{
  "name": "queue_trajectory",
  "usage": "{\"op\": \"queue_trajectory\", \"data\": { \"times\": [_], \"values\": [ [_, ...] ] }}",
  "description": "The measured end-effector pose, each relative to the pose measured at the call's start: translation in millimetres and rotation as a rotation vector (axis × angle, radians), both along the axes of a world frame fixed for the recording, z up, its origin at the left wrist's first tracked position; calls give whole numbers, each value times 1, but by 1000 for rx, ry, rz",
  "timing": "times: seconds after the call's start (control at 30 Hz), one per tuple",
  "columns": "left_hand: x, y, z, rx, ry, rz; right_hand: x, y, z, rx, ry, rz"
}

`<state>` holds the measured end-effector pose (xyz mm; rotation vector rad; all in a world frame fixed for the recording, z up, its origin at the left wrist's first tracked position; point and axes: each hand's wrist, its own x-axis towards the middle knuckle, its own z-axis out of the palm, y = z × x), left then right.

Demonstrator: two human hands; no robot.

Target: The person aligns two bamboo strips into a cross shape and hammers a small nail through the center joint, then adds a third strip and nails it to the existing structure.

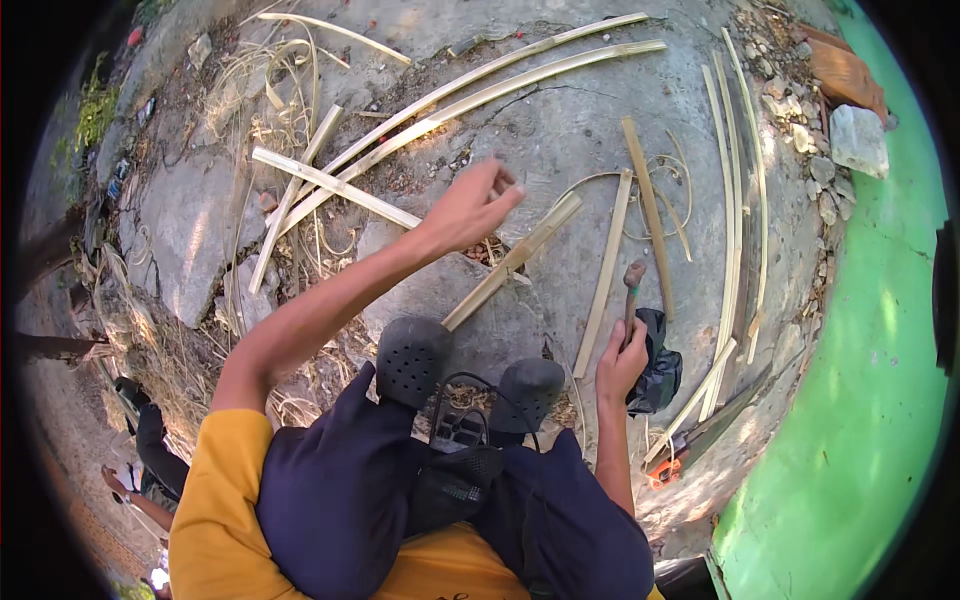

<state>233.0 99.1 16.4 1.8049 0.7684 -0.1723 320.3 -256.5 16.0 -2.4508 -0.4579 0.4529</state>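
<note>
My left hand reaches out over the ground with loosely bent fingers, apparently holding nothing. Just below it and to the right lies a split bamboo piece, its near end close to my left shoe. My right hand is closed round a short stick-like tool with a rounded brown knob and a greenish band; its lower part is hidden by the hand. Against that hand is a crumpled black plastic bag. Two flat bamboo strips lie just beyond.
Long bamboo strips cross at the upper left, near curled shavings. More slats lie at the right beside a saw with an orange handle. A green surface borders the right. Another person is at the left edge.
</note>
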Motion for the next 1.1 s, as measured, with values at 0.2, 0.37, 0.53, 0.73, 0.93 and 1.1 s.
{"op": "queue_trajectory", "data": {
  "times": [0.2,0.37,0.53,0.73,0.93,1.1],
  "values": [
    [-97,-60,-7,212,83,-219,35,15,-48,29,-170,-25],
    [-80,-97,5,284,116,-152,54,3,-72,21,-231,0],
    [-79,-117,-7,537,23,-123,50,3,-73,55,-246,28],
    [-90,-89,-30,408,-133,-86,22,42,-37,50,-360,57],
    [-95,-66,65,-827,-503,112,31,38,-45,126,-239,99],
    [-119,-48,125,-1265,-695,73,30,35,-62,22,-217,190]
  ]
}}
